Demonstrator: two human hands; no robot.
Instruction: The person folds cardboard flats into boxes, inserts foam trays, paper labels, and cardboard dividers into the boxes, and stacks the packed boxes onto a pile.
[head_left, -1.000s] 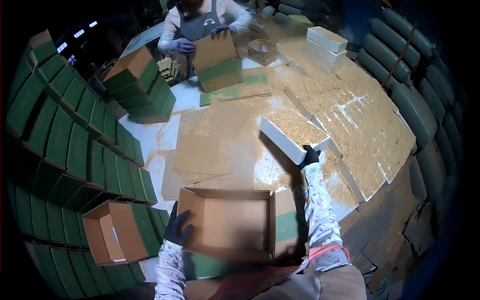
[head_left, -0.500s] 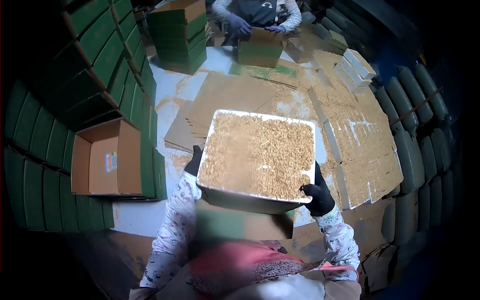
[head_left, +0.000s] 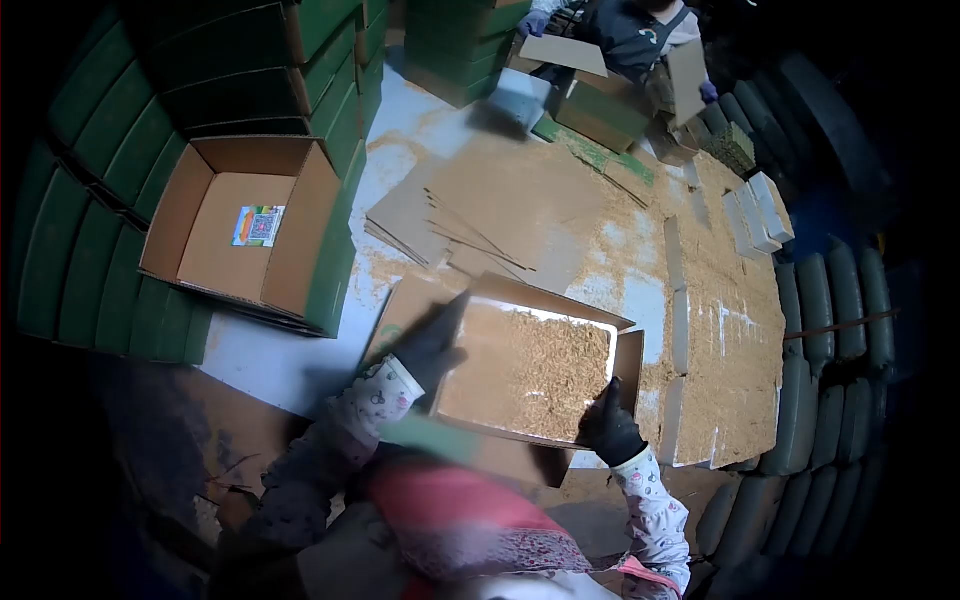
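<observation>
A white tray (head_left: 612, 346) filled with tan, grain-like bits (head_left: 555, 370) sits inside an open cardboard box (head_left: 628, 372) in front of me. The left half of its contents is blurred. My left hand (head_left: 432, 342), in a dark glove and smeared by motion, is over the box's left side with fingers stretched and thumb apart. At the near right corner my right hand (head_left: 612, 428), also in a dark glove, touches the tray's edge, its fingers spread with one pointing away from me.
An open box (head_left: 240, 215) with a printed label inside stands left, beside stacked green boxes (head_left: 100, 200). Flat cardboard sheets (head_left: 520, 195) lie beyond. Filled trays (head_left: 725, 350) line the right, near stacked grey bags (head_left: 830, 290). Opposite, a person (head_left: 640, 40) handles a box (head_left: 603, 112).
The tray has gone down from both hands into the cardboard box. My left hand has come off its side. My view has shifted, and flaps of the other person's box now stand spread.
</observation>
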